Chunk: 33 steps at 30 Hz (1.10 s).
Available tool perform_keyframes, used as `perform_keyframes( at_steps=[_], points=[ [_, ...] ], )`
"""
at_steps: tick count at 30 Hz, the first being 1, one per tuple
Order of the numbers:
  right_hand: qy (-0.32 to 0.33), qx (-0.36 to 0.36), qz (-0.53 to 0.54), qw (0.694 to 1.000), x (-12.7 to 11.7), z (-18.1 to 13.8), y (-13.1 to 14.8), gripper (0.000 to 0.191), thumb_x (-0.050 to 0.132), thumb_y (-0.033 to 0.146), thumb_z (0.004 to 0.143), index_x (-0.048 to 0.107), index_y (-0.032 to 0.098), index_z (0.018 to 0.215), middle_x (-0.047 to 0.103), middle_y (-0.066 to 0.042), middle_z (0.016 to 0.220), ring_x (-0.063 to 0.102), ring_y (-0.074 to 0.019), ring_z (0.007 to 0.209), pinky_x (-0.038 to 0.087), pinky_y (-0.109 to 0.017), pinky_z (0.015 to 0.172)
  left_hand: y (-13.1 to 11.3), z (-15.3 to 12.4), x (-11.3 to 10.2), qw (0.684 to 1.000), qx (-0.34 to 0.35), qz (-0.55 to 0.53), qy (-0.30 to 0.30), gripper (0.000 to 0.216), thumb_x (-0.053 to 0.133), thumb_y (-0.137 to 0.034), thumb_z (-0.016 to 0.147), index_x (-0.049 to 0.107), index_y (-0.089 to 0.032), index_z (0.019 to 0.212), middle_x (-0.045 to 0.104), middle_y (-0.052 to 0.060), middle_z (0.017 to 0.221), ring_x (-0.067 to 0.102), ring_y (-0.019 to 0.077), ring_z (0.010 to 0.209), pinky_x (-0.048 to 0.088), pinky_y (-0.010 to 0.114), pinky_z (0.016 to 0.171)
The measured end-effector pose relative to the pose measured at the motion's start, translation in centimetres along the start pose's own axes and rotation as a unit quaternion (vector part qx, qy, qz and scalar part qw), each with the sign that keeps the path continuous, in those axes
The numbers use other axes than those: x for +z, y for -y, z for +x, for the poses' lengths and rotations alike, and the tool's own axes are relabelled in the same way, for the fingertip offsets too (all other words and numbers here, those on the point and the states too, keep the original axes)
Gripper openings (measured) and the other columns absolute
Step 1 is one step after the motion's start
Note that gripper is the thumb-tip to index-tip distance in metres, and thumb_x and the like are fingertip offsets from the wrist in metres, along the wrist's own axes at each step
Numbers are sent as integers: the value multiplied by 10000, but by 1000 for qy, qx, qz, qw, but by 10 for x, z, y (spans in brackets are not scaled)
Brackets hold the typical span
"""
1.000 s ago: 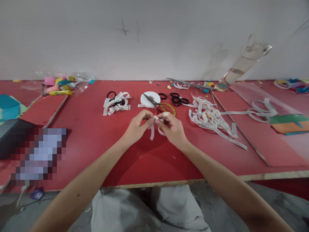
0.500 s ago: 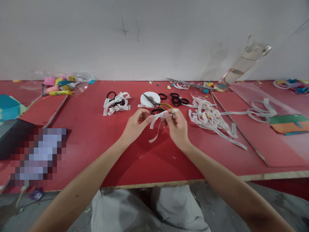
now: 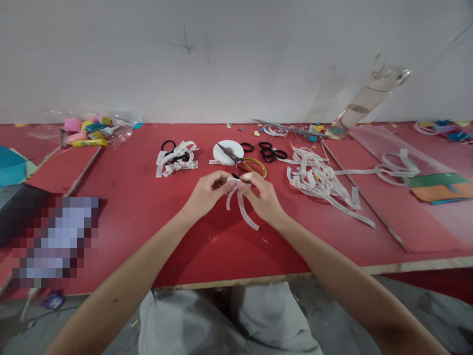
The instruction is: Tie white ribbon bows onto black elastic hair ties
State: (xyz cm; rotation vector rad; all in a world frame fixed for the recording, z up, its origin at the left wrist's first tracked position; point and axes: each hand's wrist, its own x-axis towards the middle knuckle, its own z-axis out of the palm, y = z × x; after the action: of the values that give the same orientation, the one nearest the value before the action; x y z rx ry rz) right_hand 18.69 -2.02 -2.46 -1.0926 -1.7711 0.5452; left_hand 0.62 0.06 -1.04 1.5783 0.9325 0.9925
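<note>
My left hand (image 3: 211,191) and my right hand (image 3: 263,195) meet over the red table, thumbs nearly touching. Both pinch a white printed ribbon (image 3: 246,212), whose two ends hang down between them. A bit of black hair tie (image 3: 235,176) shows above the fingertips; the rest of it is hidden. Just beyond lie scissors (image 3: 236,158) with yellow handles, their blades across a white ribbon roll (image 3: 220,152). Hair ties with ribbon bows (image 3: 179,158) lie to the left. Several plain black hair ties (image 3: 266,153) sit right of the roll.
A tangle of cut ribbon strips (image 3: 314,172) spreads on the right, near coloured paper sheets (image 3: 436,187). A clear bottle (image 3: 369,98) leans on the wall. At left are a pixelated phone-like object (image 3: 61,236), a dark case (image 3: 22,212) and a bag of coloured items (image 3: 96,129).
My hands have come closer together and turned the hair tie, now mostly covered by fingers. The ribbon ends have swung, with the longer one now hanging toward the right.
</note>
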Motion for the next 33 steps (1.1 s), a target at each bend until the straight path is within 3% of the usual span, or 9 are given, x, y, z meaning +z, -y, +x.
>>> perform_keyframes(
  at_steps=[9,20,25,28,31,33],
  points=[
    [-38,85,59,994,6,-5,10,272,521,437,950,537,205,810,574,22,683,502,-104,589,390,-237,574,-1,-1,2,1000,-7,-13,21,278,742,-378,786,664,-181,965,582,-37,688,545,92,624,452,217,634],
    [-51,132,121,983,11,-6,11,302,518,451,947,483,215,761,512,45,623,506,-95,550,410,-229,562,-8,-4,1,993,58,82,55,316,665,-351,864,580,-194,1126,571,-66,653,593,96,597,492,257,756],
    [-27,126,110,986,11,-5,3,243,623,448,878,578,211,861,603,17,734,527,-100,578,433,-237,567,-2,-4,-2,988,71,128,49,351,644,-327,870,539,-226,1189,615,-29,795,620,111,695,507,261,759],
    [-25,122,122,985,8,-5,0,302,703,436,815,573,220,982,634,6,813,549,-105,584,468,-246,570,0,-2,-3,987,63,138,44,278,646,-326,862,572,-212,1104,662,8,883,640,139,791,515,268,764],
    [-15,125,150,981,5,-4,-1,304,626,450,870,553,225,1061,612,15,749,558,-115,553,487,-255,550,-1,-1,-4,987,55,147,46,167,643,-320,861,594,-196,961,648,-6,800,629,138,750,517,271,750],
    [-10,107,110,988,3,-2,0,250,585,419,898,574,214,1040,606,13,716,560,-120,556,481,-257,557,-2,-1,-5,986,73,146,28,218,666,-335,845,593,-199,998,646,3,857,626,140,784,520,271,761]
  ],
)
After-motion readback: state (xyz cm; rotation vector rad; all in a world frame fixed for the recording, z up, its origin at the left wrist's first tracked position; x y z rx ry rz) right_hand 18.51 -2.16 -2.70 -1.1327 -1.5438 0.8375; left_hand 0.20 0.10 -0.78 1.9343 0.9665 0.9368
